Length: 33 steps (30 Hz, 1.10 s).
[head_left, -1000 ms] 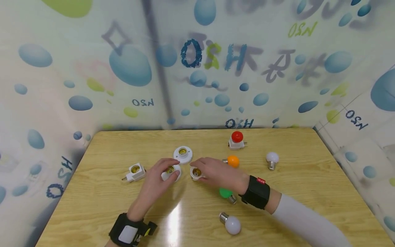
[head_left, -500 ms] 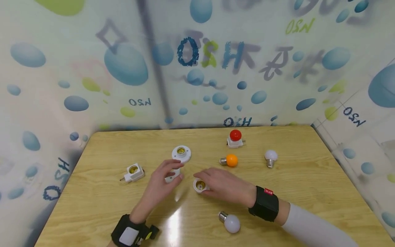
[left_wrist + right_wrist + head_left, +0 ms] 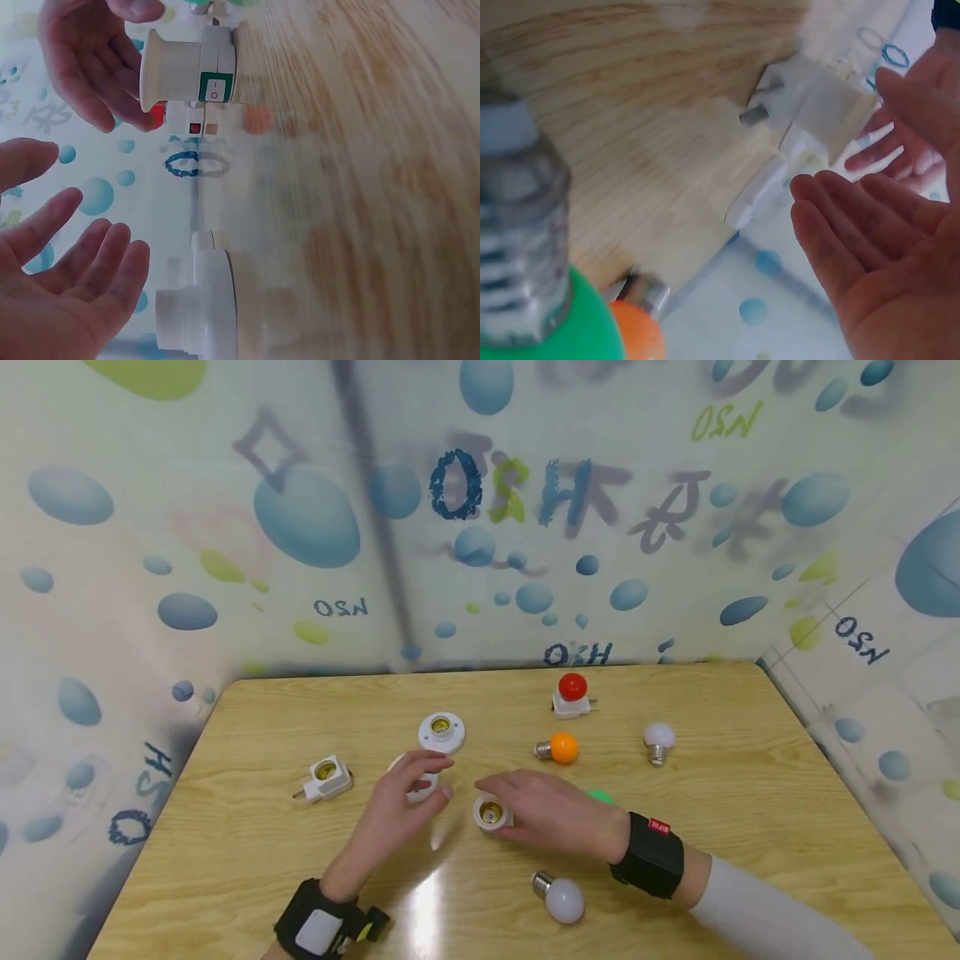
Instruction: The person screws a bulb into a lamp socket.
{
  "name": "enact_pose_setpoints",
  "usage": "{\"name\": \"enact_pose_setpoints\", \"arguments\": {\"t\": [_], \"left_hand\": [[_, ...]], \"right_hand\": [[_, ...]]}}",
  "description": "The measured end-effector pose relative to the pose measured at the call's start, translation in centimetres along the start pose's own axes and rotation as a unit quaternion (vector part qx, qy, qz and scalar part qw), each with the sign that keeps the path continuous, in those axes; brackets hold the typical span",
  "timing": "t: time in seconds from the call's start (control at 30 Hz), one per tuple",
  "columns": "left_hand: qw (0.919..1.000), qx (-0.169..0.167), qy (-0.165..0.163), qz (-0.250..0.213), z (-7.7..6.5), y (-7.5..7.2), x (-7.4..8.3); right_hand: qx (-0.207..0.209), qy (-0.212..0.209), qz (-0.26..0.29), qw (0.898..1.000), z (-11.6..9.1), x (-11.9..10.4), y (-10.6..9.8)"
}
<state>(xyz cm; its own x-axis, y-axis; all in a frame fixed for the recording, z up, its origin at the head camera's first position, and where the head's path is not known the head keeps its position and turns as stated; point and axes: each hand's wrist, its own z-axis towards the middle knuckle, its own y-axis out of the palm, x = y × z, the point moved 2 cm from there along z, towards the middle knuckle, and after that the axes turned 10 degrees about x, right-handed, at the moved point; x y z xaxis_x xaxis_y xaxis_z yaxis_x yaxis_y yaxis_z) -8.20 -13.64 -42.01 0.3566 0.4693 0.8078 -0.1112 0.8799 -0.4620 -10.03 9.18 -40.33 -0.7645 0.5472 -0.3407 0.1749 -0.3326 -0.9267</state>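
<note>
Nearer to you than a second ago, your right hand [image 3: 551, 814] and the switch socket [image 3: 491, 812] now sit slightly farther right on the desk [image 3: 225, 860]. From the head view, the socket stands mouth up, probably to keep its opening reachable. Your left hand [image 3: 395, 807] partly hides the near round holder [image 3: 426, 790]; the far round holder [image 3: 442, 732] lies just beyond. Your right hand covers most of the green bulb [image 3: 600, 796], and the near white bulb [image 3: 562, 902] might block sliding nearer.

From the left wrist, your left fingers are relaxed and hold nothing; the socket seems steady on its base.

From the right wrist, your right fingers extend loosely without gripping the socket; whether the thumb touches its rim is unclear.
</note>
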Motion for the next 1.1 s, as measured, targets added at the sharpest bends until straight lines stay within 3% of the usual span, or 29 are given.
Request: {"name": "enact_pose_setpoints", "arguments": {"t": [0.23, 0.4, 0.7, 0.93, 1.1], "left_hand": [[0.9982, -0.05, -0.013, -0.031, 0.2, 0.6, 0.3], [0.9974, -0.071, 0.01, -0.01, 0.3, 0.9, 0.7], [0.9876, -0.138, 0.039, 0.065, 0.6, 1.9, 0.9], [0.9735, -0.201, 0.045, 0.099, 0.4, 3.5, 0.5], [0.9692, -0.21, 0.045, 0.12, 0.4, 4.4, 0.9]], "right_hand": [[0.066, 0.069, 0.002, 0.995, -2.5, 2.7, -2.3], [0.104, 0.099, -0.012, 0.99, -4.4, 4.7, -3.4], [0.084, 0.174, -0.011, 0.981, -7.0, 6.6, -3.5], [0.084, 0.193, -0.029, 0.977, -8.0, 7.3, -3.2], [0.094, 0.199, -0.031, 0.975, -8.5, 7.4, -3.4]]}}
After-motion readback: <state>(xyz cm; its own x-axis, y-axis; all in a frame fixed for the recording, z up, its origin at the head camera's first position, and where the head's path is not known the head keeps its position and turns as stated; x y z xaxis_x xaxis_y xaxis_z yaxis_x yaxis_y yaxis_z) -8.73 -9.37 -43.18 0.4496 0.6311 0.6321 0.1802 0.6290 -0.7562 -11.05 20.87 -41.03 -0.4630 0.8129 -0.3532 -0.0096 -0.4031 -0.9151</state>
